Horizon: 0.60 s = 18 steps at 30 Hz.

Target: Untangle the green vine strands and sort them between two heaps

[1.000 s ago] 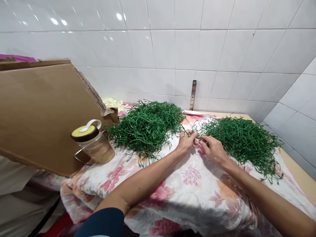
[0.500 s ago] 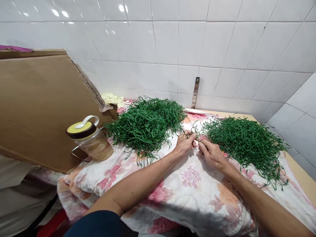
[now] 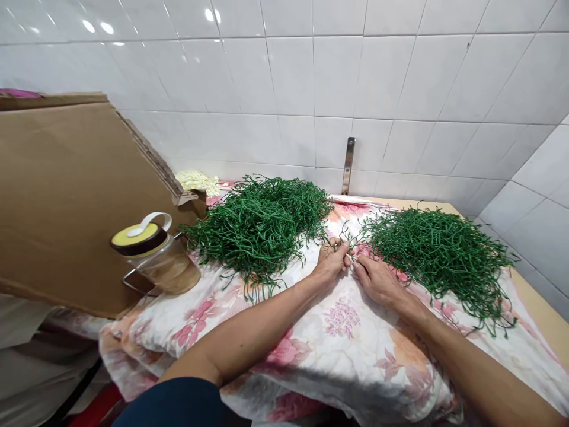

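Note:
My left hand (image 3: 331,261) is closed in a pinch on a thin green artificial stem (image 3: 345,232), whose forked tips stick up above the fingers. Close beside it on the right, my right hand (image 3: 377,277) has its thumb and forefinger pressed together. A tiny pale bit (image 3: 351,258) shows between the two hands' fingertips, too small to name. To the left of the hands lies a tangled heap of green stems (image 3: 262,222). A second heap of green stems (image 3: 440,252) spreads to their right. Both heaps rest on a flowered cloth (image 3: 306,332).
At the left stands a jar with a yellow lid (image 3: 155,255), holding some brownish liquid. Behind it leans a large cardboard box (image 3: 66,201). A small pile of cream-coloured pieces (image 3: 198,181) lies near the tiled wall (image 3: 288,77). A metal bracket (image 3: 348,166) is fixed to the wall.
My right fingertips have moved slightly down and left against the left hand's fingers. A pale bit now shows between them. The whole view has shifted a little.

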Available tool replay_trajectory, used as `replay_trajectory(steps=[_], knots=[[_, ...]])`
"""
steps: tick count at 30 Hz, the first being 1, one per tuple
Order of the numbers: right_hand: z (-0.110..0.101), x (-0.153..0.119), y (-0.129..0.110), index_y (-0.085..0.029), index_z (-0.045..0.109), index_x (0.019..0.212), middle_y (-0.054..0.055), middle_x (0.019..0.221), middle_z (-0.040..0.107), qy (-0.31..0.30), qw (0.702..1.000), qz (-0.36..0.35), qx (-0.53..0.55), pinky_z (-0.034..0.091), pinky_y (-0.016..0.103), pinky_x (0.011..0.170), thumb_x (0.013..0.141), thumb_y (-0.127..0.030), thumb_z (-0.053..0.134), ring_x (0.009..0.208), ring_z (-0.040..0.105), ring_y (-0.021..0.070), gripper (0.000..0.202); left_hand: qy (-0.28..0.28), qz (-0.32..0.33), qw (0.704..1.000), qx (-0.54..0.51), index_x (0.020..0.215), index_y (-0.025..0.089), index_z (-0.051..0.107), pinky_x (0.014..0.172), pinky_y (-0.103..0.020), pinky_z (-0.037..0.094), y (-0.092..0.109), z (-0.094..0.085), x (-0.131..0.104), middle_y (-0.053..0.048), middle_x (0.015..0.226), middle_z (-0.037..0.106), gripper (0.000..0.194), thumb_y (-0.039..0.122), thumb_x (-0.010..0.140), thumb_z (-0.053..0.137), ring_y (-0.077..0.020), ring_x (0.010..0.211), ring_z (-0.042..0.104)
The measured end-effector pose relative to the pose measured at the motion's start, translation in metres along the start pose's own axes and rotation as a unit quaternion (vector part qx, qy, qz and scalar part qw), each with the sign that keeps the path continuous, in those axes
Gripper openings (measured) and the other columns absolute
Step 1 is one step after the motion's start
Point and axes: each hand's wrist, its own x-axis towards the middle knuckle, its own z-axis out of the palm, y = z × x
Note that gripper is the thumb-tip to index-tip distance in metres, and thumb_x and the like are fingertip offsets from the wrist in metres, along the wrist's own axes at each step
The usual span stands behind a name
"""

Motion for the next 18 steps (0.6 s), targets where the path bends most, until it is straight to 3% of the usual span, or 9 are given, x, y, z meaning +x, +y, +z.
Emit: replay_trajectory(steps=[7,10,14,18], knots=[[-0.004,-0.002,-0.006,-0.02,0.063,0.093,0.003,0.078,0.07,0.012,0.996,0.018,0.083,0.036,0.029,0.064,0.102,-0.034,0.049,0.067,0.06,0.018,0.022,-0.029,0.011,0.999,0.031,0.084,0.02,0.052,0.038,-0.017,0.027,0.001,-0.003,-0.004,0.006,0.054,0.058,0.038,0.052,0.081,0.072,-0.0043,0.036,0.041],[-0.008,-0.002,-0.006,-0.02,0.069,0.096,0.006,0.088,0.073,0.043,0.996,0.001,0.073,0.041,0.031,0.071,0.103,-0.036,0.049,0.077,0.064,0.0199,0.026,-0.042,0.024,0.998,0.04,0.084,0.02,0.052,0.038,-0.017,0.028,0.002,-0.003,-0.007,0.007,0.05,0.054,0.038,0.053,0.083,0.071,-0.0054,0.036,0.041],[-0.01,-0.001,-0.001,-0.02,0.069,0.086,0.007,0.083,0.072,0.088,0.994,-0.018,0.056,0.043,0.032,0.073,0.106,-0.036,0.043,0.076,0.063,0.02,0.037,-0.044,0.037,0.997,0.059,0.084,0.02,0.053,0.038,-0.018,0.028,0.005,-0.003,-0.01,0.007,0.048,0.052,0.036,0.053,0.085,0.068,-0.0057,0.036,0.039],[-0.01,-0.001,0.001,-0.02,0.073,0.094,0.007,0.094,0.076,0.137,0.987,-0.026,0.077,0.047,0.032,0.081,0.103,-0.032,0.049,0.086,0.068,0.021,0.028,-0.036,0.043,0.997,0.054,0.084,0.02,0.052,0.039,-0.017,0.028,0.005,-0.003,-0.011,0.006,0.051,0.053,0.037,0.052,0.084,0.069,-0.0062,0.039,0.042]])
